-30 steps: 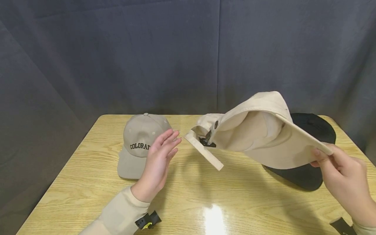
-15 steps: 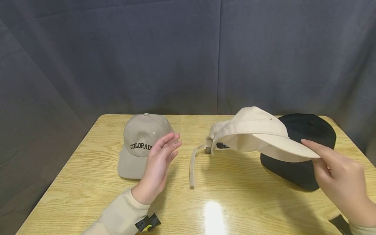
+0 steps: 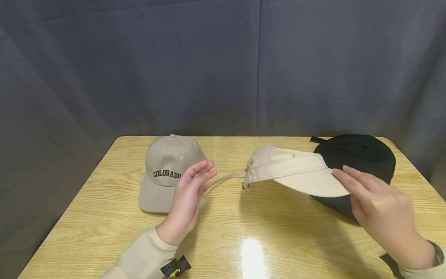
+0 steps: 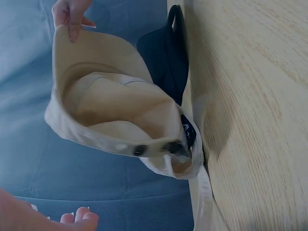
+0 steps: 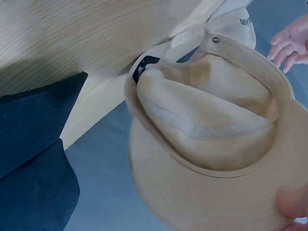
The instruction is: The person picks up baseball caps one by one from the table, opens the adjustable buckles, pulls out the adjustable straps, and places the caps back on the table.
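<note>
My right hand [image 3: 383,209] pinches the brim of a cream baseball cap [image 3: 289,166], thumb below and fingers on top. The cap is tilted over the middle of the table, its back end low and its strap [image 3: 228,177] trailing left. In the right wrist view the cap's hollow inside [image 5: 207,115] shows, with a dark label near the back. My left hand [image 3: 189,193] holds nothing; its fingers are extended beside a grey-beige cap [image 3: 167,162] lettered COLORADO, partly covering that cap. Behind the right hand lies a black cap [image 3: 359,155], its brim partly hidden.
The wooden table [image 3: 104,240] carries the caps. A dark grey curtain [image 3: 223,69] hangs behind its far edge. The beige and black caps stand left and right of the held one.
The right hand has brought the cream cap lower and leftward, turning its inside from the head view. Its strap has swung left. The left hand has stayed nearly still.
</note>
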The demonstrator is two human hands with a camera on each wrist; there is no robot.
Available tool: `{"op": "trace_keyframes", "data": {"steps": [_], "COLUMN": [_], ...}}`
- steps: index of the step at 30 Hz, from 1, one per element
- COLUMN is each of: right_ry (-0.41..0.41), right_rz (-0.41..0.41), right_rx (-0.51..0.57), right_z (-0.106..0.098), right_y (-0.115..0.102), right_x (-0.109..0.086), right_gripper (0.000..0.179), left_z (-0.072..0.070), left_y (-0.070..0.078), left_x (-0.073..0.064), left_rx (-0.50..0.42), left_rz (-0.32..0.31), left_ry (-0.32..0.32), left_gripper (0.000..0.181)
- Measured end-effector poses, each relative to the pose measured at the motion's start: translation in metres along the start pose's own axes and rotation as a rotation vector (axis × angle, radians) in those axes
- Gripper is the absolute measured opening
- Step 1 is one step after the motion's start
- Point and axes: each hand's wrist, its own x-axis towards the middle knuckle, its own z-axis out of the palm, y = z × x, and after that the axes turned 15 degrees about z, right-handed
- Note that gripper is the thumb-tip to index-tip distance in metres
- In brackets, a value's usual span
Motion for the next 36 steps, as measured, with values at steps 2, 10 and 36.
{"op": "trace_keyframes", "data": {"steps": [2, 10, 36], "right_ry": [-0.025, -0.048, -0.229], "right_rz": [-0.012, -0.086, -0.228], "right_rx": [-0.001, -0.013, -0.053], "right_z": [0.002, 0.014, 0.042], "right_y": [-0.003, -0.014, -0.036], "right_x": [-0.001, 0.0, -0.02], "right_gripper": [0.044, 0.046, 0.037], "left_z": [0.0, -0.001, -0.003], "left_y": [0.0, -0.001, -0.005], "left_x": [0.0, -0.004, -0.007], "left_rx": [-0.001, 0.004, -0.011], "left_rz": [0.001, -0.001, -0.009], "left_ry": [0.0, -0.011, 0.02], "left_gripper": [0.04, 0.038, 0.034]}}
